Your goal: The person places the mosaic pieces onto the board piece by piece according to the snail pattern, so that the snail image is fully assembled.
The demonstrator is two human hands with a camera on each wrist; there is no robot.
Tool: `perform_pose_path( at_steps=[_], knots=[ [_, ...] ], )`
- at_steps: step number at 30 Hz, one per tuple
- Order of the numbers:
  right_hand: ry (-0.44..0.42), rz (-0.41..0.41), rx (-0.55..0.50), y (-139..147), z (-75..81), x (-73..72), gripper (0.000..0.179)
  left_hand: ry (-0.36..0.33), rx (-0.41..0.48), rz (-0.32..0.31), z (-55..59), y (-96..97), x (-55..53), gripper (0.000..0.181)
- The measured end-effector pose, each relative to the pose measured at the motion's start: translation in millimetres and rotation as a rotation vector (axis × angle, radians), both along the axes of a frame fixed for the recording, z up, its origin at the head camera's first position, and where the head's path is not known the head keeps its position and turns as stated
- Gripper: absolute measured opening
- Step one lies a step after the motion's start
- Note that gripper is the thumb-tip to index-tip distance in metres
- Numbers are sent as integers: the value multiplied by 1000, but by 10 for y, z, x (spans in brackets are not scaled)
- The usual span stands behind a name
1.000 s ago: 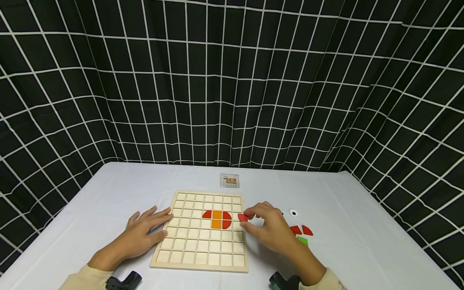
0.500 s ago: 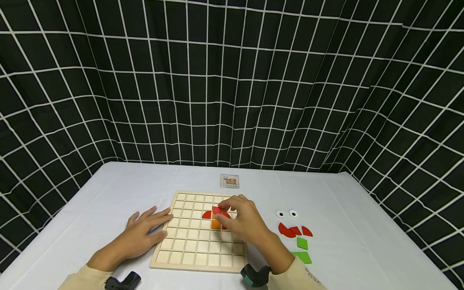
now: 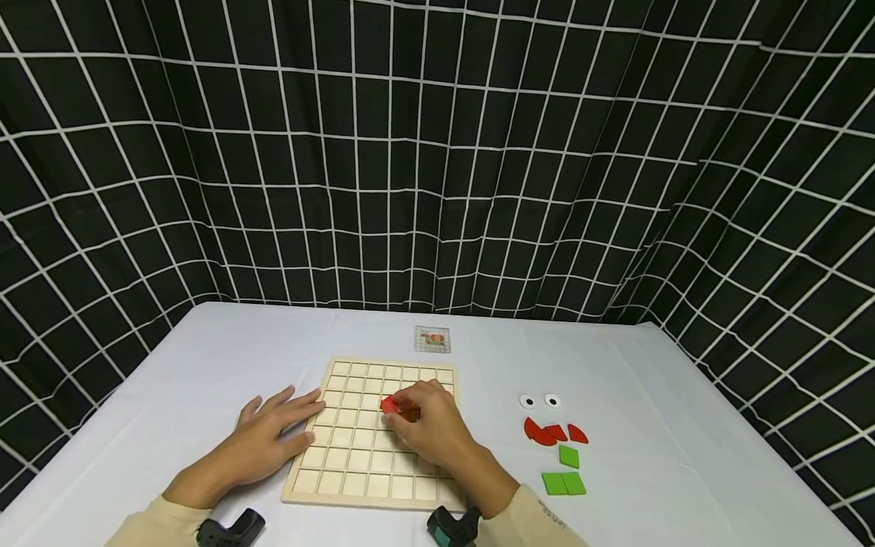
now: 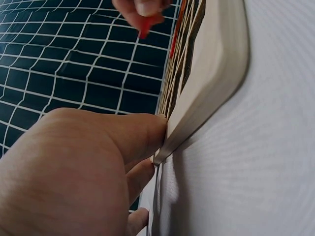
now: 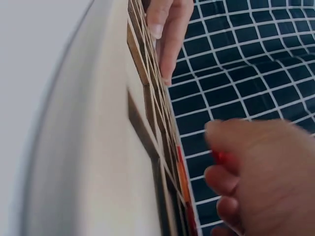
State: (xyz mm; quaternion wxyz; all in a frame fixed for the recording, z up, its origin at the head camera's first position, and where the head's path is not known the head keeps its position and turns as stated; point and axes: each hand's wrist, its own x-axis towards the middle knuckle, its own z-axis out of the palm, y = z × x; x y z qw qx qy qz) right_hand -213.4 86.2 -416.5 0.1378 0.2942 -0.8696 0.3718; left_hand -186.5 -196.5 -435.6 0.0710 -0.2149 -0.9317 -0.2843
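Pinching a red piece (image 4: 146,24), the right hand (image 3: 434,425) is moving toward the straight-fingered left hand (image 3: 270,437) across the board (image 3: 358,460), placement seemingly approaching.

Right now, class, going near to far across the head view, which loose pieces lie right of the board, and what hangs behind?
Paired green tiles, lone green tile, red pieces, two eye discs, gridded black curtain.
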Motion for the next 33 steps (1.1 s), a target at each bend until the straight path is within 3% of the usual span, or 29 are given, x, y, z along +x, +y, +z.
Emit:
perform_pose_path(
  at_steps=[7,17,25,33],
  knots=[
    [-7,-26,121,-13,-81,-20,19,-4,7,2,3,-14,-7,41],
    [-1,-35,187,-19,-87,-15,18,2,7,-1,11,-1,-1,41],
    [-16,-36,103,8,-52,8,21,-7,19,4,7,-2,11,41],
    [23,-51,-22,145,118,30,19,-5,17,-1,1,2,5,41]
  ],
)
